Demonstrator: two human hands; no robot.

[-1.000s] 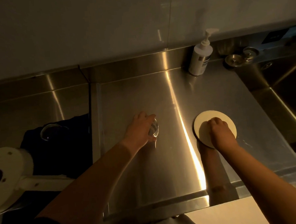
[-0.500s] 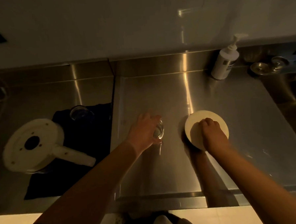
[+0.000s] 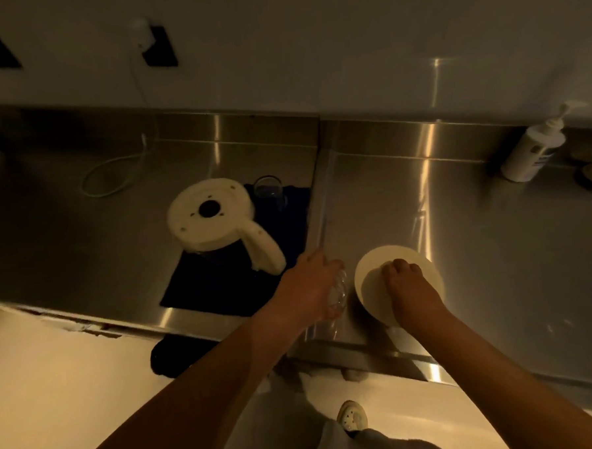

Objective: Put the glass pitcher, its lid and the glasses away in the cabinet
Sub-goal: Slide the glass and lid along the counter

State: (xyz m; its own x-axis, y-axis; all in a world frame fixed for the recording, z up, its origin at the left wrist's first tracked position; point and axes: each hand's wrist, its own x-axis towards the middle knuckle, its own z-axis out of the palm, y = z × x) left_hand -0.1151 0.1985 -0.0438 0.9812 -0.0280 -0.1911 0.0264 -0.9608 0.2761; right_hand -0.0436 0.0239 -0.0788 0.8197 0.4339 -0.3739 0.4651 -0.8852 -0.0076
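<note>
A steel desk (image 3: 458,215) carries a dark cloth (image 3: 222,283) with an upturned pitcher (image 3: 215,218) and a glass (image 3: 268,189). Right hand (image 3: 411,287) fingers curl onto the round lid (image 3: 416,262). Left hand (image 3: 308,289) fingers wrap another glass (image 3: 337,294) beside it.

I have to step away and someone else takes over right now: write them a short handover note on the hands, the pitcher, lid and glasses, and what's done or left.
Left hand: grips a clear glass near the counter's front edge.
Right hand: fingers curled on the round cream lid; it looks held, lift unclear.
Pitcher: upside down on the dark cloth, cream base and handle up.
Second glass: on the cloth behind the pitcher.
Done: nothing stored; no cabinet in view.
Left: carry glass and lid to the cabinet, then return for the pitcher and second glass.
</note>
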